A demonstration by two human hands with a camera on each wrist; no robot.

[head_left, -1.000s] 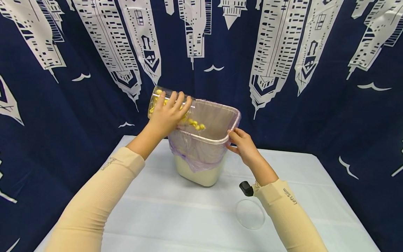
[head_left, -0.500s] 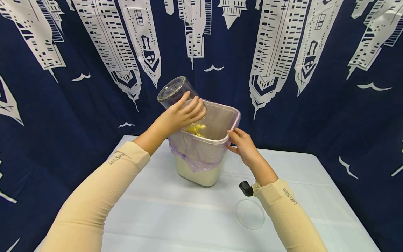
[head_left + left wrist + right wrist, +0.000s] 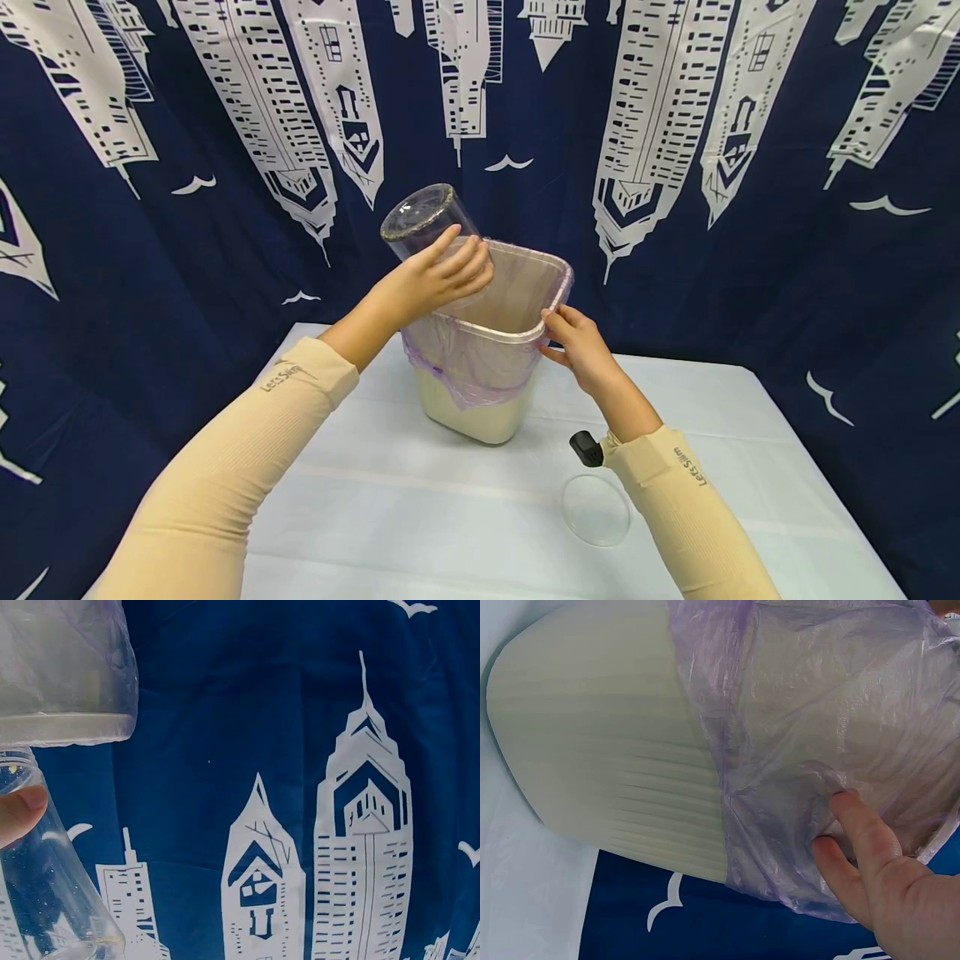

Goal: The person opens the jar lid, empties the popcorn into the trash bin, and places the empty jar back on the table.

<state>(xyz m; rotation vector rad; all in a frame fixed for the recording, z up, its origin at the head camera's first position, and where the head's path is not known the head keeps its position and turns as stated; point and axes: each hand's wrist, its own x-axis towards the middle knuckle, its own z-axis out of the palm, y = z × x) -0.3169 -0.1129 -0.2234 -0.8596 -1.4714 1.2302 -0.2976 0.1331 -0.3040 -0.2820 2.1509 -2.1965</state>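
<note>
My left hand (image 3: pixel 442 271) grips a clear jar (image 3: pixel 422 218), tilted with its base up and its mouth down over the bin's left side. No yellow pieces show inside the jar, only small specks on its wall in the left wrist view, where a fingertip (image 3: pixel 26 804) lies against it. The pale waste bin (image 3: pixel 457 412) stands upright, lined with a thin purple bag (image 3: pixel 487 367) folded over its rim. At the right corner of that rim, my right hand (image 3: pixel 588 346) pinches the edge, two fingers (image 3: pixel 866 832) pressing the bag from outside. The bin's floor is hidden.
A clear round lid (image 3: pixel 596 510) lies flat on the white-covered table (image 3: pixel 420 517), close to the right forearm. Behind the table hangs a dark blue curtain (image 3: pixel 540 208) printed with white buildings. A black wrist camera (image 3: pixel 587 448) sits on the right cuff.
My left hand has moved right and tipped the jar steeply, base up. Yellow pieces that were in the jar and falling into the bin no longer show. The right hand has stayed put.
</note>
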